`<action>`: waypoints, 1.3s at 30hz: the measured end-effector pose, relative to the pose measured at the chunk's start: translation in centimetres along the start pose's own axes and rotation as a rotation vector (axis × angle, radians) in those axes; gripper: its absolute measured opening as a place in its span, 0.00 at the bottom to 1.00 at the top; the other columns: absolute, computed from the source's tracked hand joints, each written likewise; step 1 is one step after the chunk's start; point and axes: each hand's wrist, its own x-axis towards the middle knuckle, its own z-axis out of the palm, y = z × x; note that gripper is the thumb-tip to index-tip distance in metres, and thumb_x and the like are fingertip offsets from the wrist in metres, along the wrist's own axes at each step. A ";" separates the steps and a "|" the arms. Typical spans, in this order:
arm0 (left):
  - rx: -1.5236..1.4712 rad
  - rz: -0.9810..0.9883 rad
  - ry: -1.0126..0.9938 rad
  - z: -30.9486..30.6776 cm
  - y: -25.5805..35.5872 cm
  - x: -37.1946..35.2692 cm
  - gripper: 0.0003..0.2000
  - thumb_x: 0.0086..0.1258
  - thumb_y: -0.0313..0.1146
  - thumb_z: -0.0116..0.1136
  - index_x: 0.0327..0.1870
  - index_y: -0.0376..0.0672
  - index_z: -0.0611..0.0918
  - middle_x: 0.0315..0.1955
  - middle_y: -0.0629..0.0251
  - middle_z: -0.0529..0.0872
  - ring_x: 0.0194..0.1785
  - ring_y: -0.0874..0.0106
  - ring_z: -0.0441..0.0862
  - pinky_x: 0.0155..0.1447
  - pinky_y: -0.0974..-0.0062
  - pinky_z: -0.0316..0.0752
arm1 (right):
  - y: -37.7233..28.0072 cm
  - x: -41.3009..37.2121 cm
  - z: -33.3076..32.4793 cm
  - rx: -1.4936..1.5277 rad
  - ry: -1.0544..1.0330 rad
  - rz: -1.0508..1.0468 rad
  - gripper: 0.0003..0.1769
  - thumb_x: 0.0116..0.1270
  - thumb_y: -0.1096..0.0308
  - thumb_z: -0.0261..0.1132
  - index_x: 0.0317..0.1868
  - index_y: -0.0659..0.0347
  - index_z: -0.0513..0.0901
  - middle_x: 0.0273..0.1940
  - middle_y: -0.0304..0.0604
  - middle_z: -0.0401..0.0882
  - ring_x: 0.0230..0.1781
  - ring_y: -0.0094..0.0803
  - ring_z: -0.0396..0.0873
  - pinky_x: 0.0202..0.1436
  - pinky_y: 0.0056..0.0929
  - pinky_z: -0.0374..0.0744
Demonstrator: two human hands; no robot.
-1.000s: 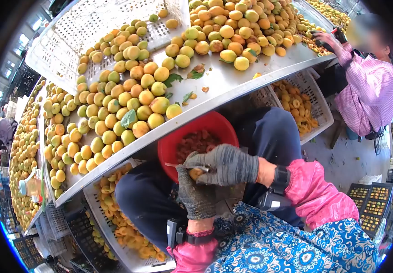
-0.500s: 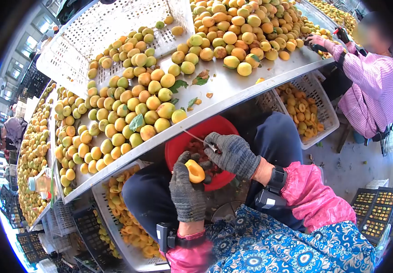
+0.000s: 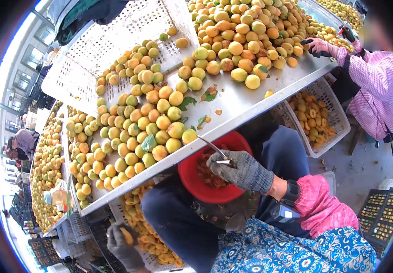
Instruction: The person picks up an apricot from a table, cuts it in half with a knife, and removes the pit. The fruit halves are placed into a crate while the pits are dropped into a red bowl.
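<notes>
My right hand (image 3: 242, 170), in a grey knit glove, is closed around a thin metal rod-like tool (image 3: 212, 146) that points up toward the table edge. It hovers over a red basin (image 3: 188, 184) with reddish-brown scraps inside. Low on the left, my gloved left hand (image 3: 122, 248) has its fingers curled at an orange apricot half (image 3: 127, 235). Beside that hand, a white crate below the table holds many apricot halves (image 3: 138, 217). The ends of the left fingers are partly hidden.
Whole apricots (image 3: 137, 136) cover much of the metal table (image 3: 237, 102), with a tipped white perforated crate (image 3: 76, 75) on it. Another crate of halves (image 3: 314, 120) stands below at right. A co-worker in a pink checked sleeve (image 3: 369, 73) sits there. Black trays (image 3: 382, 214) lie lower right.
My left hand has moved from beside the right hand, over the basin, down and left to the crate with the apricot half. The right hand keeps the tool. The view has shifted slightly.
</notes>
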 end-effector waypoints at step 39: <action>-0.431 0.203 -0.227 16.1 13.8 21.8 0.21 0.65 0.20 0.53 0.61 0.35 0.72 0.52 0.53 0.81 0.50 0.62 0.81 0.54 0.67 0.78 | -3.6 0.0 -3.2 -0.069 0.170 0.033 0.15 0.71 0.64 0.62 0.54 0.60 0.77 0.35 0.52 0.83 0.37 0.45 0.84 0.41 0.35 0.81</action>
